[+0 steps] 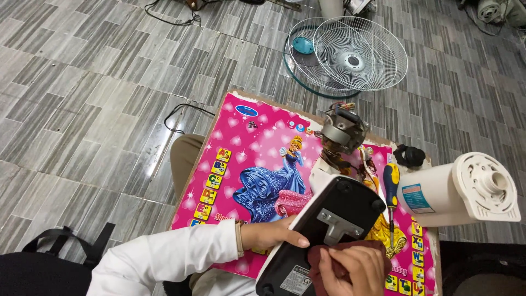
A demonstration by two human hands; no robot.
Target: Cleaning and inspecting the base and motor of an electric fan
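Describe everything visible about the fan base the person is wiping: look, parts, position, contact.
The fan base is turned underside up, tilted across the pink picture board. Its underside looks like black plastic in a white rim, with a grey metal bracket at the middle, round feet near the corners and a label near the lower end. The left hand steadies its edge; the right hand presses a dark red cloth on it. The bare fan motor rises at its far end.

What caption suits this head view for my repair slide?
Left hand steadies an upturned fan base while right hand presses a dark red cloth against it.
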